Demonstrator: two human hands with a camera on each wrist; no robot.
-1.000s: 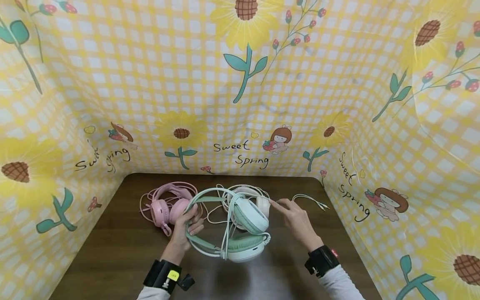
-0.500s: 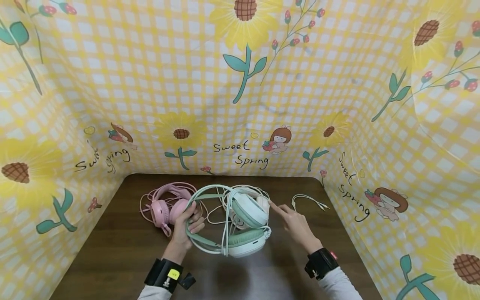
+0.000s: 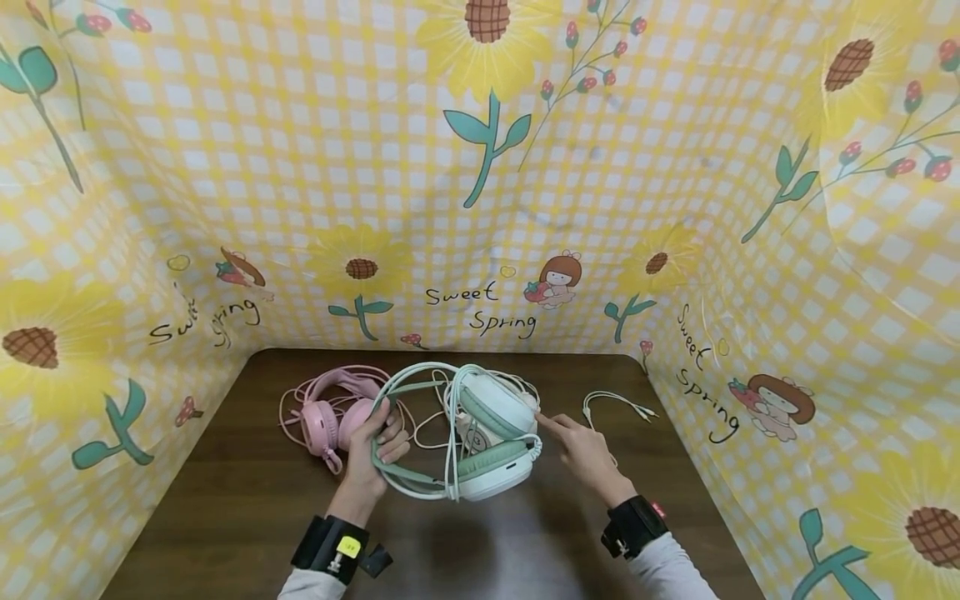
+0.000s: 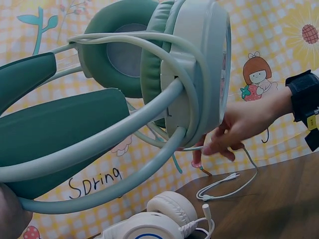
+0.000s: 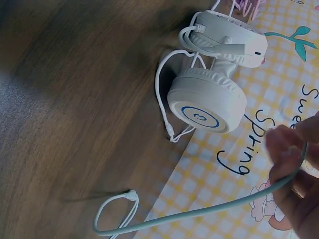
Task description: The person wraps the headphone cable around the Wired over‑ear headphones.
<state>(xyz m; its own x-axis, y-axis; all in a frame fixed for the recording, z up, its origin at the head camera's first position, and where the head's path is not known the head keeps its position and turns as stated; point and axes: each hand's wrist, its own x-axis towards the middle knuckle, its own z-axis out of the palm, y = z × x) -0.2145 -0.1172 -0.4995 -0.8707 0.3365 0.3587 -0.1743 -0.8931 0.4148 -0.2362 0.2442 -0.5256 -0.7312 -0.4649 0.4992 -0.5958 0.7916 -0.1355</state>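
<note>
My left hand [image 3: 372, 450] grips the headband of the mint-green and white headphones [image 3: 495, 475], holding them raised over the table. Their pale cable is wrapped in loops around the band and ear cups, as the left wrist view shows up close. Beside the right-hand ear cup, my right hand [image 3: 588, 454] pinches the loose cable [image 5: 209, 210] between thumb and fingers. From there the cable runs down to its plug end [image 3: 637, 408], which lies on the table at the right. Behind the raised headphones sit white headphones [image 5: 207, 102], partly hidden in the head view.
Pink headphones [image 3: 321, 425] with a coiled pink cable lie at the back left of the dark wooden table [image 3: 225, 517]. A yellow checked cloth [image 3: 480, 233] printed with flowers stands around the back and sides.
The lower ear cup of the green headphones has risen slightly and the ear cups tilt a little differently. My right hand has shifted slightly down and left in the head view.
</note>
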